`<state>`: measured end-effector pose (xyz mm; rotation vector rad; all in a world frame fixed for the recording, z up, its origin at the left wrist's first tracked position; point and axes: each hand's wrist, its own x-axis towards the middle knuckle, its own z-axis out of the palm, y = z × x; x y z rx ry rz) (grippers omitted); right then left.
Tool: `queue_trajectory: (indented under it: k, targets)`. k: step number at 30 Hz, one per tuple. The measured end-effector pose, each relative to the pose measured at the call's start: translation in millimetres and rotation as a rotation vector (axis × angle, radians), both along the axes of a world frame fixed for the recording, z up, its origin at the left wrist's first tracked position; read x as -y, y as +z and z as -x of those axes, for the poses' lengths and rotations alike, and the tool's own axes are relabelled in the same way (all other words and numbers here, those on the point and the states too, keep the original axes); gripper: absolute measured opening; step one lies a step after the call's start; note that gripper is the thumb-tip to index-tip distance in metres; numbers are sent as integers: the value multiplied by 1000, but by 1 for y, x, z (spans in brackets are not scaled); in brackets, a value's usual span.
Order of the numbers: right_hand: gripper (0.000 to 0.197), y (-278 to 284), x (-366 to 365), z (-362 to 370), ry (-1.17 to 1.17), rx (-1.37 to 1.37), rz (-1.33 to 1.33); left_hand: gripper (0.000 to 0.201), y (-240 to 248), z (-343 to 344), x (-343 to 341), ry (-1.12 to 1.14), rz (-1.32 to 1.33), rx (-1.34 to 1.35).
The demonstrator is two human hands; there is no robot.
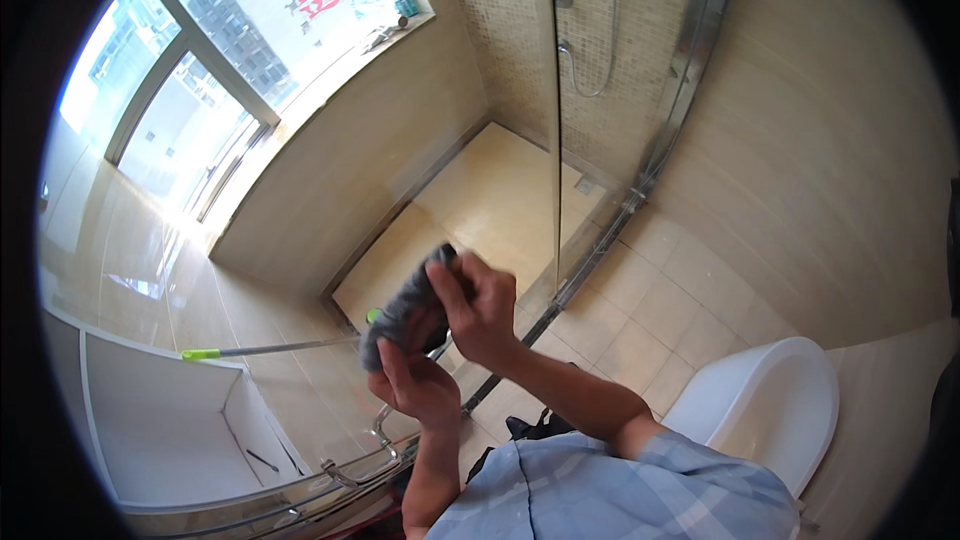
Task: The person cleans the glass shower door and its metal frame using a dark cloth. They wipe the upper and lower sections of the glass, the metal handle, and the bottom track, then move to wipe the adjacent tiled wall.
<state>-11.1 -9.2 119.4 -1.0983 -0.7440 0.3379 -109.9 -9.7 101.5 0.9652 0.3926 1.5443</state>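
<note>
The left hand (425,392) and right hand (484,313) pinched the gray cloth (402,314) apart; even tension between grips seemed best

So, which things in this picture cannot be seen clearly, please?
In the head view:
Grey cloth: parts covered by the left grip and right grip.
Pole: its right part is behind the cloth.
White fixture: partly hidden by the blue shirt.
Bottle beside the window: too small to identify.

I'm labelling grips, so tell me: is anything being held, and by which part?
A grey cloth: the left hand grips its lower end, the right hand its upper end.
</note>
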Motion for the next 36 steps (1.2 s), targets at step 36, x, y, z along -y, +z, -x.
queue_trajectory:
  k: [36]
  targets:
    - [31, 79, -40, -93, -544, 353, -44, 42, 41, -93, -33, -431, 28, 63]
